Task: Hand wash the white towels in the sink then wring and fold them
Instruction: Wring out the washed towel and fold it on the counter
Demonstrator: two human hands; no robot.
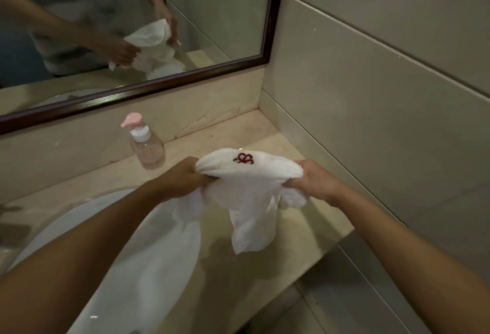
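Since the sink (79, 227) at near left holds no towel in view, the washing step appears complete for this piece. The white towel (249, 187) hangs over the counter (297, 230), right of the basin, with the left hand (185, 178) and right hand (314, 183) each clamped on a bunched end. Wringing or folding remains; the soap bottle (147, 145) stands farther back.

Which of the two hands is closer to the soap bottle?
The left hand. It grips the towel end just right of the soap bottle; the right hand holds the far end, nearer the side wall.

Pump bottle (147, 145) on counter (265, 248), below mirror (212, 15)
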